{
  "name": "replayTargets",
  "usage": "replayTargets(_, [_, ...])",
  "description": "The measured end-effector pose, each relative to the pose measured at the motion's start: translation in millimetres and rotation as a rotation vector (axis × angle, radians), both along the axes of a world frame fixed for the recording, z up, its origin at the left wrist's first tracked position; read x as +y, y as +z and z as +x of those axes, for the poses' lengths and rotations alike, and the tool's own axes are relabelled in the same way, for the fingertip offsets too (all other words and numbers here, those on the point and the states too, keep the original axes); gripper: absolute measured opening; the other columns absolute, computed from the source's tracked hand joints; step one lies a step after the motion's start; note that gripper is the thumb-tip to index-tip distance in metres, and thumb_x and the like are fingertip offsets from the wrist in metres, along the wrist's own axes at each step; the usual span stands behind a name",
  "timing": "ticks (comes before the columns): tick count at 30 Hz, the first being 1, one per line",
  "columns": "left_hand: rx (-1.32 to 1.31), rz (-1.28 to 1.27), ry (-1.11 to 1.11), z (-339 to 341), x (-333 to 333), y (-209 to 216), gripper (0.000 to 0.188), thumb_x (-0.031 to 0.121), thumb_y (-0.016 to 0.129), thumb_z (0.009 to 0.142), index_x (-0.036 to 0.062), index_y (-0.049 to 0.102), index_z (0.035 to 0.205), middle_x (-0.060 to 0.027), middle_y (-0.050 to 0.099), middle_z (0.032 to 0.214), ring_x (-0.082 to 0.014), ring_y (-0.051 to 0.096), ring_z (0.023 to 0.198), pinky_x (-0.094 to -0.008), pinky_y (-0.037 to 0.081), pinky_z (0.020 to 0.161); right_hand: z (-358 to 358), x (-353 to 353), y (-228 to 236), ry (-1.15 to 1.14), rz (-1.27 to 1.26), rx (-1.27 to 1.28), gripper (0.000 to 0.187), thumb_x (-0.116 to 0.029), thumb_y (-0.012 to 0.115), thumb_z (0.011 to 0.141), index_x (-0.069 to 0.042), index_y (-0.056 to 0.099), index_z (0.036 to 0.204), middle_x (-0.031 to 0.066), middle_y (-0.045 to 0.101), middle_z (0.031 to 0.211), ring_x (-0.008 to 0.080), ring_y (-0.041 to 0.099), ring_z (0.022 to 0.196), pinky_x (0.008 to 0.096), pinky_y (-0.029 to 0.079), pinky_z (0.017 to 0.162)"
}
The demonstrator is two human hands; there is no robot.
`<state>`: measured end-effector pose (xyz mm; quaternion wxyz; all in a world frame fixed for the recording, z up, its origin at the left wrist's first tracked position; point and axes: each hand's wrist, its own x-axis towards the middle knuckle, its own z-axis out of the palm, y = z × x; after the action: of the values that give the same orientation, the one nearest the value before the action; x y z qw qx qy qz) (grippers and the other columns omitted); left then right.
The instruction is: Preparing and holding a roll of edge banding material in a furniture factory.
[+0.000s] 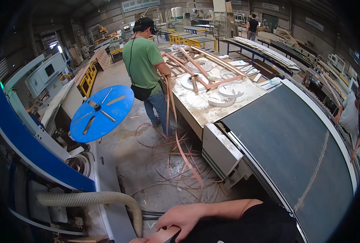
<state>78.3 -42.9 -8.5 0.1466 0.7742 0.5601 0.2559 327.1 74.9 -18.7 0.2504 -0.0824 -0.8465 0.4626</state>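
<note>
At the bottom edge, my right hand [182,218] reaches in from the right, its fingers closed over a pinkish-brown flat strip [163,235]. Most of that piece is cut off below the picture. Beside it, a sliver of my left hand [138,240] shows; its fingers are hidden. Ahead, a co-worker in a green shirt [141,60] holds long brown edge-banding strips [174,109] that trail down to a loose tangle on the floor between us.
A worktable [200,113] carries wood strips, white coils and a hammer [194,83]. A dark conveyor belt [293,133] runs along my right. To my left are a blue slotted disc [101,115] and a ribbed hose [95,197]. Another person [348,109] stands far right.
</note>
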Motion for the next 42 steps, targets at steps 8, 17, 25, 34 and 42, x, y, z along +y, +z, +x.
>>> replayTargets(8, [-0.233, 0.020, 0.140, -15.5, -15.1, -6.4, 0.036, 0.035, 0.088, 0.068, 0.0073, 0.073, 0.084, -0.0175, 0.066, 0.074, -0.0393, 0.064, 0.068, -0.0451, 0.050, 0.062, 7.9, 1.4, -35.1, 0.064, -0.098, -0.103, 0.050, -0.032, 0.081, 0.074, -0.003, 0.061, 0.110, 0.0145, 0.067, 0.091, 0.0343, 0.066, 0.085, 0.0418, 0.051, 0.072])
replayTargets(17, [-0.192, -0.019, 0.188, -23.4, -17.5, -6.6, 0.040, 0.033, 0.091, 0.064, 0.0056, 0.072, 0.086, -0.0176, 0.067, 0.075, -0.0375, 0.065, 0.068, -0.0417, 0.050, 0.061, -4.3, -4.5, -47.4, 0.094, -0.208, -0.011, 0.035, -0.029, 0.079, 0.079, -0.004, 0.063, 0.098, 0.0134, 0.067, 0.081, 0.0319, 0.066, 0.073, 0.0400, 0.051, 0.064])
replayTargets(25, [-0.307, -0.116, 0.109, -30.5, 53.0, -22.5, 0.038, 0.019, 0.089, 0.056, 0.0040, 0.068, 0.083, -0.0080, 0.067, 0.076, -0.0191, 0.065, 0.069, -0.0324, 0.052, 0.065, 20.3, 34.0, -45.7, -0.031, -0.349, -0.216, 0.046, -0.034, 0.085, 0.076, -0.002, 0.071, 0.106, 0.0096, 0.073, 0.089, 0.0150, 0.067, 0.080, 0.0315, 0.053, 0.072])
replayTargets(34, [-0.513, -0.116, 0.112, -44.6, 53.7, -34.7, 0.040, 0.014, 0.089, 0.055, 0.0044, 0.064, 0.084, -0.0031, 0.066, 0.079, -0.0142, 0.063, 0.073, -0.0292, 0.050, 0.066, 15.9, 26.4, -37.9, -0.123, -0.369, -0.091, 0.035, -0.024, 0.088, 0.070, -0.004, 0.061, 0.078, 0.0043, 0.060, 0.066, 0.0152, 0.057, 0.060, 0.0299, 0.044, 0.057])
replayTargets(42, [-0.257, 0.022, -0.039, -5.3, 52.2, 14.5, 0.058, 0.033, 0.092, 0.060, 0.0034, 0.067, 0.104, -0.0128, 0.071, 0.099, -0.0299, 0.069, 0.085, -0.0363, 0.054, 0.076, 5.2, 11.6, -31.6, -0.185, -0.216, -0.091, 0.025, -0.021, 0.083, 0.071, -0.005, 0.064, 0.078, 0.0091, 0.065, 0.066, 0.0254, 0.065, 0.060, 0.0341, 0.049, 0.057])
